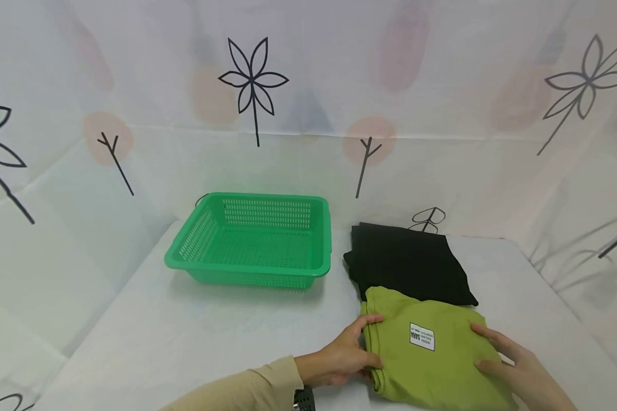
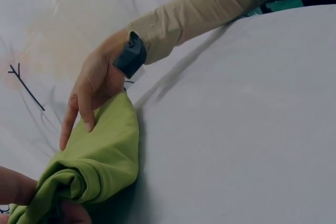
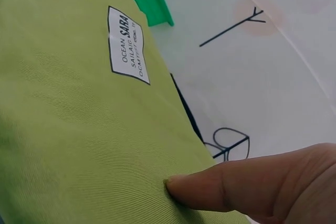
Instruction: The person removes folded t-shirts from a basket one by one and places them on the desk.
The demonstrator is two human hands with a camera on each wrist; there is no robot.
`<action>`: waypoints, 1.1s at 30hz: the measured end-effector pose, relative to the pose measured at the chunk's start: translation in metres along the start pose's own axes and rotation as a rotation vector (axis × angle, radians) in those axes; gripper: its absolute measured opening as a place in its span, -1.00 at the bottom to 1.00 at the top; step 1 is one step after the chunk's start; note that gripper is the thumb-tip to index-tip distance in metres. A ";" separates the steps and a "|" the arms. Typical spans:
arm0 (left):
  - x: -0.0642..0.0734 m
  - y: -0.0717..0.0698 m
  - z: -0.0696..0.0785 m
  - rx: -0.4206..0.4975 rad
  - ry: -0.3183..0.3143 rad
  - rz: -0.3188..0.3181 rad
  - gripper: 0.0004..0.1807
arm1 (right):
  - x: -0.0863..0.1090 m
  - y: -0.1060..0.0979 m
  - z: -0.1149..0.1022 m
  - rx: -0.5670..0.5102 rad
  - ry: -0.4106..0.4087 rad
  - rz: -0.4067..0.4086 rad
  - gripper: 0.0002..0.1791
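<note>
A folded lime-green garment (image 1: 432, 354) with a white printed label (image 1: 422, 337) lies at the front right of the table. My left hand (image 1: 347, 351) grips its left edge, where the layers curl into a roll (image 2: 73, 182). At the opposite edge, my right hand (image 1: 519, 365) holds the garment, its thumb and a finger spread on the top face; the other fingers are mostly hidden. One digit (image 3: 205, 190) dents the fabric in the right wrist view. Just behind, partly overlapped by the green one, lies a folded black cloth (image 1: 406, 262).
A green plastic basket (image 1: 247, 268) with slotted sides stands at the back left of the white table (image 1: 211, 337), with nothing inside. White sheeting (image 1: 308, 103) with flower drawings rises behind and along both sides. A dark watch (image 1: 304, 398) is on my left wrist.
</note>
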State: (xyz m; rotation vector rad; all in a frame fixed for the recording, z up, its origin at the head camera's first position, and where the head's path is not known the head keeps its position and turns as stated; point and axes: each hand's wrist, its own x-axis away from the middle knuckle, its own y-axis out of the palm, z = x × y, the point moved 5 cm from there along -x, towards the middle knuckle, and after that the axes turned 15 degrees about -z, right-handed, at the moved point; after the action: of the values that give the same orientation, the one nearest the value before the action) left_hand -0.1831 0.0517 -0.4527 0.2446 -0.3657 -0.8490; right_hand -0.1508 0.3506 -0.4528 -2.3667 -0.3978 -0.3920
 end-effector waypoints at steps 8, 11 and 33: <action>0.000 -0.003 -0.002 0.010 -0.010 -0.012 -0.16 | -0.005 0.000 0.005 -0.015 0.012 -0.020 -0.15; 0.001 -0.005 -0.002 0.018 -0.017 -0.017 -0.16 | -0.007 -0.001 0.008 -0.026 0.033 -0.040 -0.13; 0.055 -0.055 0.041 -0.151 0.072 -0.090 -0.55 | 0.005 -0.022 0.011 0.020 -0.038 0.035 -0.41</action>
State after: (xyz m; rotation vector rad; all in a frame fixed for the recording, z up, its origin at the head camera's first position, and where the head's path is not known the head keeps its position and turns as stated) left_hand -0.2040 -0.0281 -0.4225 0.1517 -0.2230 -0.9491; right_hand -0.1525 0.3751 -0.4459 -2.3618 -0.3753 -0.3254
